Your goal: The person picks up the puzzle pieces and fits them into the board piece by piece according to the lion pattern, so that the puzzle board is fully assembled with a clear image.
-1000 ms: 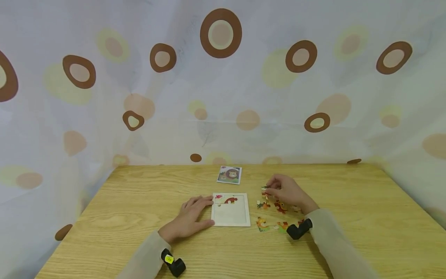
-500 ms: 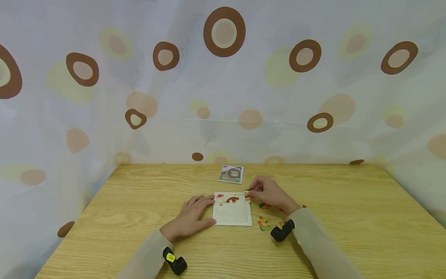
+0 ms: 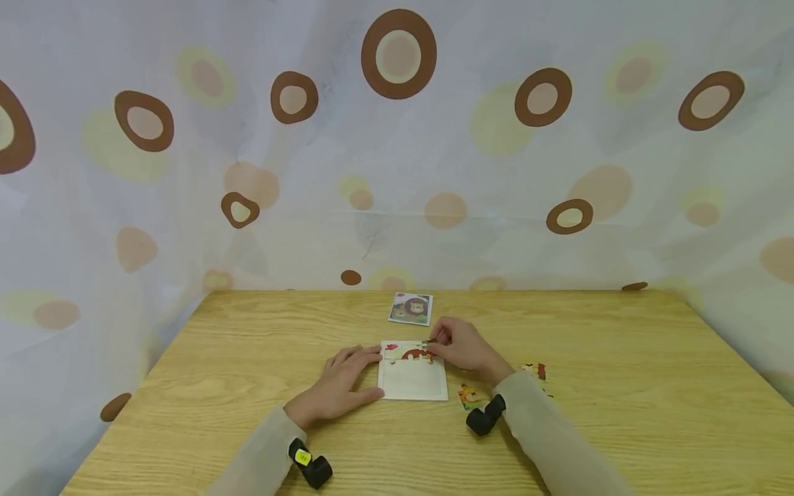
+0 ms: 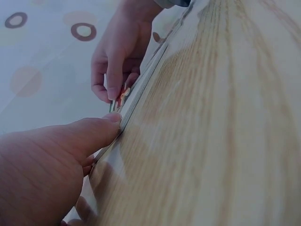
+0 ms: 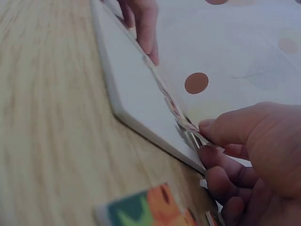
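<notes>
The right hand (image 3: 466, 344) shows a narrow grip: thumb and forefinger pinch a puzzle piece (image 5: 192, 127), tilted at the far right corner of the white tray (image 3: 412, 381). The left hand (image 3: 340, 386) spans the tray's left edge, its grip wide, thumb and fingers extended against the rim. Loose pieces (image 3: 469, 397) lie on the worktop (image 3: 248, 351) to the right. In this inspector's judgement the puzzle piece is light, thin and stiff, its tabs the weak points; hold is best taken by the outer edge. Fingers partly cover it, so its seating cannot be confirmed.
</notes>
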A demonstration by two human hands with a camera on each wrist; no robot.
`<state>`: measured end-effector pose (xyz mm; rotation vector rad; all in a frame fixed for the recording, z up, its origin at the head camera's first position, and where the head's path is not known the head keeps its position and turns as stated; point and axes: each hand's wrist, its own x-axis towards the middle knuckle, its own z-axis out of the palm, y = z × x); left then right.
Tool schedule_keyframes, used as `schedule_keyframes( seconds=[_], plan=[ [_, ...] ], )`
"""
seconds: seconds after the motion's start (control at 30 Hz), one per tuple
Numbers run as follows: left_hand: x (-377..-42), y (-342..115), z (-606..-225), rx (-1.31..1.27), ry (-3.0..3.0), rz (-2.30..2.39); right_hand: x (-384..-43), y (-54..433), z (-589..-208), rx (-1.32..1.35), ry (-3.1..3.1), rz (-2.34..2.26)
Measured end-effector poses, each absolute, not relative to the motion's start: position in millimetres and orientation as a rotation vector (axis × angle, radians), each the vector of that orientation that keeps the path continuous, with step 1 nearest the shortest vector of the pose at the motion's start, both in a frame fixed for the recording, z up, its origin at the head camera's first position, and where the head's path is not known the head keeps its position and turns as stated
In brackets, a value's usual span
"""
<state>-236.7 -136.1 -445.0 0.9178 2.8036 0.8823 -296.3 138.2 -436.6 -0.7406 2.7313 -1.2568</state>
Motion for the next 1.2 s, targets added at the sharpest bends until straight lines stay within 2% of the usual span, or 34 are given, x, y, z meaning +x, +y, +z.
schedule_keyframes(
  seconds=[0.63, 0.9, 1.2],
  plan=[
    [-237.8, -137.5, -446.6, 0.915, 2.789, 0.883, -286.7, 117.8, -432.1, -0.455, 2.839, -1.12],
    [-236.1, -142.1, -448.6, 0.909, 2.805, 0.878, -284.8, 115.5, -432.3, -0.56, 2.869, -1.102],
    [-237.8, -138.6, -447.6, 0.913, 2.796, 0.884, -287.5, 148.1, -412.9, -0.614, 2.753, -1.143]
  ],
)
